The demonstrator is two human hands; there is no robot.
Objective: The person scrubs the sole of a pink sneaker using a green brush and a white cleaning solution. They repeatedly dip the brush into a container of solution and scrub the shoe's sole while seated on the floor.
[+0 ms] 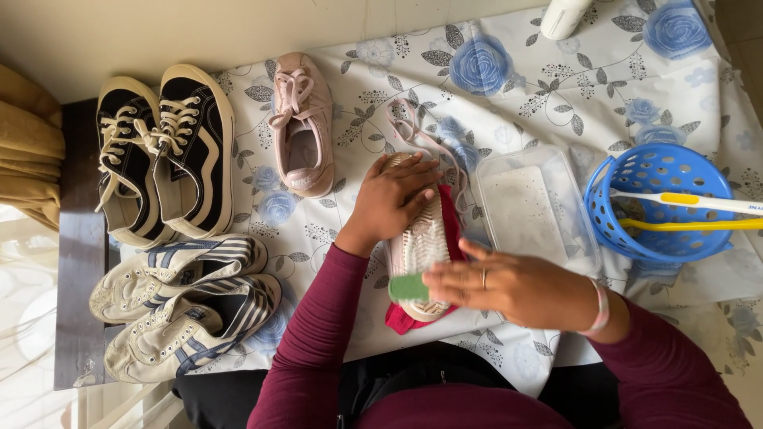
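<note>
Basically, head view only. Left hand [393, 199] lies flat on an upturned pink shoe [419, 238], fingers spread and loosely curled over the toe end of the sole, not clamped, more a press-down; reads as pinning the shoe so it doesn't slide. Shoe sits sole-up on a red cloth [401, 318], centre of the floral sheet [556, 87], its laces trailing up-left; the cloth looks there to catch mess under it.

Right hand [509, 286] is pinched shut on a small green pad [408, 287], thumb and fingers closed over it, the pad touching the heel end of the sole. Can't tell what the pad is made of.

Just right of the shoe: a clear plastic tub [536, 210], contents unclear. Further right, a blue perforated basket [660, 199] with a white-and-yellow brush [691, 201] lying across it, within reach of the right hand.

Left side: matching pink shoe [304, 127] upright, black sneakers [163, 151], striped sneakers [179, 306], paired up and well apart from the working spot. White container [563, 16] at top edge.
</note>
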